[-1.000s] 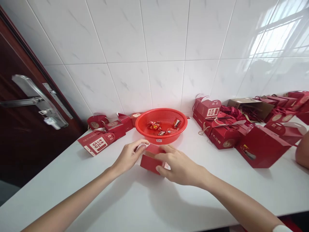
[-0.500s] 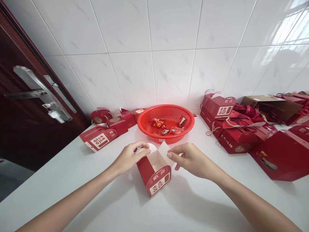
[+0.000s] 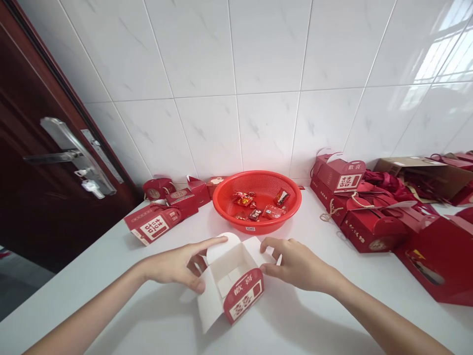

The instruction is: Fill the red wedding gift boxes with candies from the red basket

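A red paper gift box (image 3: 244, 300) with white lettering stands on the white table, its top flaps unfolded. Its white inside shows, with nothing but the bottom panels visible in it. My left hand (image 3: 177, 264) is at the left and back flaps, fingers spread, thumb against the left flap's edge. At the right flap, my right hand (image 3: 295, 261) has thumb and curled fingers closed on the flap's edge. Behind the box sits a red plastic basket (image 3: 254, 228) holding several wrapped candies (image 3: 273, 212).
Several closed red boxes (image 3: 153, 224) lie at the back left. More red boxes (image 3: 373, 229) are piled on the right, near an open brown carton (image 3: 410, 162). White tiles (image 3: 269, 123) rise behind the table; a dark door (image 3: 33, 197) with keys stands left.
The box's left flap has swung outward to the left and its inside is now wider open. My left hand has moved left with fingers more spread; my right hand stays by the right flap.
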The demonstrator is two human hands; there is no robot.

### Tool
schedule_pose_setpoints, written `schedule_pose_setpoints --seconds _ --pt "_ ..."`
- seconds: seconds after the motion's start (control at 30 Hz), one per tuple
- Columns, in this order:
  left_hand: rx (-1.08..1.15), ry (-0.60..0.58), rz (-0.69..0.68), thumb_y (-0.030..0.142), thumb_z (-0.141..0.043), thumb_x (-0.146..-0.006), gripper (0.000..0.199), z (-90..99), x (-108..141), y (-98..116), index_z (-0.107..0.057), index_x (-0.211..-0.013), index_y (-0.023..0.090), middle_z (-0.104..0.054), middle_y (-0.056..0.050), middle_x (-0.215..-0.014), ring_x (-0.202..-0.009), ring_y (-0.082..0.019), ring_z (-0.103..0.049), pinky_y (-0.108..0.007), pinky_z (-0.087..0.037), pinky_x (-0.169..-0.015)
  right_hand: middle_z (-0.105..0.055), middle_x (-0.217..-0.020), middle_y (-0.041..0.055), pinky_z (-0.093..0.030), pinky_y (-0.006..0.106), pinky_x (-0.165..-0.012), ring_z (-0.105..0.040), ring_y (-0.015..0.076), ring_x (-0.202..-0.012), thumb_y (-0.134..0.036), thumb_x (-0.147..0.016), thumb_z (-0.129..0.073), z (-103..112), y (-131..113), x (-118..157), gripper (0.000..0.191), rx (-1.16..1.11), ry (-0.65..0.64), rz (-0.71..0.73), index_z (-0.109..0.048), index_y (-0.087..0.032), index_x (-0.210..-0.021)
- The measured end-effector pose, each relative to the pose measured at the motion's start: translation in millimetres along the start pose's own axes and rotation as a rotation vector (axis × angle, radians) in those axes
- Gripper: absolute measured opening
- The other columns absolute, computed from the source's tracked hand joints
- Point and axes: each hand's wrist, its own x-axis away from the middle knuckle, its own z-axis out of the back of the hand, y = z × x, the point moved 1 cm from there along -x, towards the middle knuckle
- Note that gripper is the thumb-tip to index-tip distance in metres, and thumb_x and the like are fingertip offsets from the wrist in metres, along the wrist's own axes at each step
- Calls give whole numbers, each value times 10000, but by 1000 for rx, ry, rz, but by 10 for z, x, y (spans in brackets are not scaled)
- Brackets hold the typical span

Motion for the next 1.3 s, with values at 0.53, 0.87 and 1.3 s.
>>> schedule_pose_setpoints --seconds 0.53,0.87,1.3 --pt "-222 182 -44 509 -722 -803 855 -37 -369 18 -341 -1554 358 -678 -38 -1110 -1029 -234 -629 -386 -483 -958 -657 -1111 129 -427 329 -740 -626 280 -1009 -498 -926 -621 225 -148 -5 372 376 209 97 -673 -163 -1078" --pt "-298 185 2 599 -653 -843 842 -101 -233 185 -303 -1570 359 -647 -62 -1293 -1117 -255 -605 -372 -492 -970 -643 -1177 146 -470 411 -880 -606 325 -1068 -600 -773 -747 317 36 -3 587 331 -70 292 -671 -147 -1138" --pt "-618 409 -103 564 -576 -885 466 384 -354 1027 -713 -1247 304 -756 -31 -1082 -956 -263 -668 -332 -507 -848 -726 -1029 65 -487 319 -831 -657 207 -931 -371 -889 -650 780 213 -175 235 -71 275 463 -721 -190 -1023"
